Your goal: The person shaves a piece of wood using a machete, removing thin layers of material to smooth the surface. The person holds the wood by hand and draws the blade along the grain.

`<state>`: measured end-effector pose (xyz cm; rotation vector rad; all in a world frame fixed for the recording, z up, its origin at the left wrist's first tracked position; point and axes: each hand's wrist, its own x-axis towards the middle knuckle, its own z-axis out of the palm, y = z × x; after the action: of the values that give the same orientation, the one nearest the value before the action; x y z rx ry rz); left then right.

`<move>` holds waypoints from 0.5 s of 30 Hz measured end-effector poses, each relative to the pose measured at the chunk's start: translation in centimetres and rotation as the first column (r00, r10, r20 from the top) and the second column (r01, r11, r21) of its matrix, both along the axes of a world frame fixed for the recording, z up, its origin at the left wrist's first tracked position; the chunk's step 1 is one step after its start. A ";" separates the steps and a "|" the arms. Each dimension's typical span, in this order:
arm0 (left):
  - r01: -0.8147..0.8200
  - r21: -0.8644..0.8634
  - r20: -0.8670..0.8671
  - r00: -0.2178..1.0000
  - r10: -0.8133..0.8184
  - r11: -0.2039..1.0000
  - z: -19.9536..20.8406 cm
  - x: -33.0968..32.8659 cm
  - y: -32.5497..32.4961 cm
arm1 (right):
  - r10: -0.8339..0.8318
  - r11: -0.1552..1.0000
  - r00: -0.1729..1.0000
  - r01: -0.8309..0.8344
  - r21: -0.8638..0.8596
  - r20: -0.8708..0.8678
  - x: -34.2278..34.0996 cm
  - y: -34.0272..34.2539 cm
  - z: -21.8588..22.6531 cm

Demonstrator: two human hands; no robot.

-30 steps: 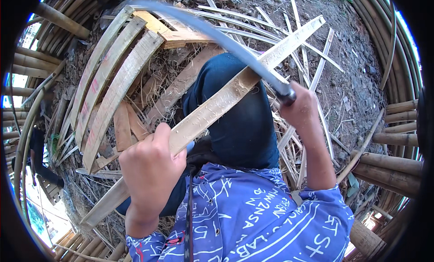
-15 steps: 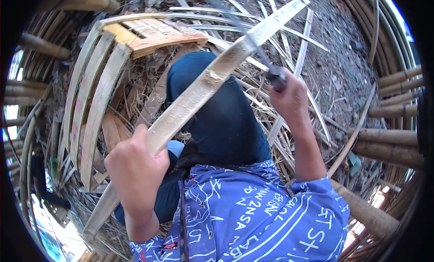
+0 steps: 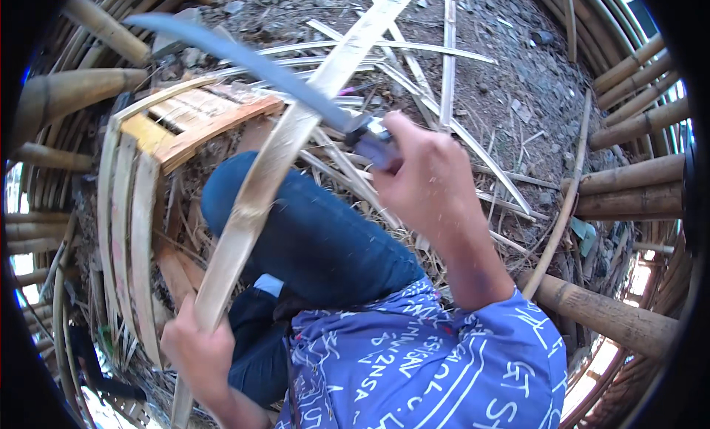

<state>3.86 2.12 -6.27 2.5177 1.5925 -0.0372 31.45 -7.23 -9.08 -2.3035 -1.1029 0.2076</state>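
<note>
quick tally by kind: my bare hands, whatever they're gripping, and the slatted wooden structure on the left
Hands: 2 (left hand, right hand)
Knives: 1 (curved knife, in the right hand)
Gripped strips: 1 (long pale strip, in the left hand)
Slatted wooden structures: 1 (slatted wooden structure)
Total: 5

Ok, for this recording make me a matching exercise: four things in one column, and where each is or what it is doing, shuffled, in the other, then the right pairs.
Things:
1. left hand
2. right hand
3. knife
4. slatted wooden crate

Places or states:
A. crosses the upper part of the long pale strip in this view
B. left of the dark blue trouser leg
C. closed around a handle
D. grips the strip's lower part

Pairs: 1-D, 2-C, 3-A, 4-B
</note>
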 end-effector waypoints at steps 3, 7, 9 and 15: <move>-0.039 0.006 0.051 0.998 0.039 0.999 -0.1 -0.8 -0.4 | 0.075 0.997 0.992 -0.072 0.028 -0.098 -0.6 -0.3 1.9; -0.105 -0.137 -0.045 0.994 0.099 0.985 1.1 -2.4 -0.2 | 0.205 0.978 0.955 -0.192 0.078 -0.214 -0.2 -0.1 3.2; -0.021 0.069 -0.129 0.991 0.030 0.997 0.8 -2.5 -0.2 | 0.249 0.964 0.931 -0.213 0.157 -0.267 0.6 0.2 2.8; 0.055 0.139 -0.090 0.995 -0.042 0.989 1.5 0.5 0.0 | 0.310 0.938 0.568 -0.053 0.342 -0.762 4.4 2.6 -5.7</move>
<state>4.32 2.12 -4.80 2.6976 1.6195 -0.0417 35.82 -4.63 -14.73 -1.5014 -0.7851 1.0153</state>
